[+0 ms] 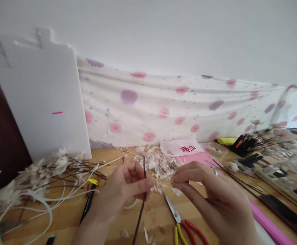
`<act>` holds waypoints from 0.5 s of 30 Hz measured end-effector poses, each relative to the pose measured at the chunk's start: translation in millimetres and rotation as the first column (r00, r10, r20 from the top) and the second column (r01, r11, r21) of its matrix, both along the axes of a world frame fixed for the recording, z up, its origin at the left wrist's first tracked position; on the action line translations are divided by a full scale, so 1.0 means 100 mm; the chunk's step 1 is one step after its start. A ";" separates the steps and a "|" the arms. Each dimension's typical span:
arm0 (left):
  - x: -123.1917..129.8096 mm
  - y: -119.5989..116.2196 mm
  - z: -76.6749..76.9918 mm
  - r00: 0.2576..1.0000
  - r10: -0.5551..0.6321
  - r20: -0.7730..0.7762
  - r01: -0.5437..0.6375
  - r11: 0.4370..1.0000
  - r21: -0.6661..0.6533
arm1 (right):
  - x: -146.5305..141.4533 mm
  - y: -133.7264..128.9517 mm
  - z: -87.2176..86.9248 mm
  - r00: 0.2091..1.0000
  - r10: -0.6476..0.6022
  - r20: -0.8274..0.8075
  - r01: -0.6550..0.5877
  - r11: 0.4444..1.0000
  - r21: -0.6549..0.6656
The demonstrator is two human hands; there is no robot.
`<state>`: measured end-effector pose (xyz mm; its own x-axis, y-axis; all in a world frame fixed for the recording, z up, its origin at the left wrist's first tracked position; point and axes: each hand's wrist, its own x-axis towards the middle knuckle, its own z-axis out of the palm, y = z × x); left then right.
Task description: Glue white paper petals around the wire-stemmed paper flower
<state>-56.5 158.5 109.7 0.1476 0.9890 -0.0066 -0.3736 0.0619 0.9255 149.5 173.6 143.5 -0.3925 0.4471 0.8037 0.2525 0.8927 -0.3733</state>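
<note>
Head-camera view of a wooden counter (148, 217), shown from left to right. A white cutting board (38, 98) was propped against the wall, with a short pink mark on its face. Below it, a bundle of pale blossom branches (51, 168) was laid on the counter, and a white cable (23, 200) was looped across their lower edge. A black marker (88, 200) was placed just beside the left hand (123, 187).

The left grip was closed: a thin dark stem (143, 200) was pinched upright between thumb and fingers, its lower end extending below the hand. A pile of pale petals (158, 166) was heaped just behind it. Scissors with red and yellow handles (181, 224) were left on the counter below and between the hands, their blades directed toward the left hand.

The right hand (209, 190) was held near the stem, with the grip closed to a pinch — whether a small piece was held could not be determined. Behind it, a white packet with red characters (181, 148) was laid on pink paper (194, 158). Further right, loose dark stems (236, 180) were spread across the counter, and a pink strip (268, 224) was laid along its near edge — more blossoms (278, 139) were gathered at the far right.
</note>
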 end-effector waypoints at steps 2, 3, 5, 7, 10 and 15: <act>0.06 -0.01 -0.01 1.000 -0.031 0.006 0.031 0.999 -0.015 | 0.01 0.04 -0.05 0.999 0.004 -0.049 -0.002 0.999 0.045; 0.08 -0.01 -0.01 0.999 -0.036 0.003 0.036 0.999 -0.023 | 0.02 0.06 -0.08 0.999 0.000 -0.055 0.003 0.998 0.061; 0.13 -0.01 -0.03 0.999 -0.036 -0.007 0.036 0.998 -0.052 | 0.05 0.10 -0.13 0.998 -0.036 -0.042 0.039 0.997 0.071; 0.17 0.00 -0.05 0.999 -0.024 -0.026 0.022 0.995 -0.095 | 0.07 0.13 -0.17 0.995 -0.098 -0.012 0.099 0.993 0.059; 0.22 0.03 -0.07 0.997 -0.012 -0.071 0.001 0.989 -0.145 | 0.09 0.19 -0.20 0.985 -0.171 0.004 0.170 0.984 0.047; 0.26 0.06 -0.12 0.994 -0.070 -0.080 0.057 0.986 -0.160 | 0.07 0.24 -0.20 0.981 -0.193 -0.012 0.193 0.979 0.060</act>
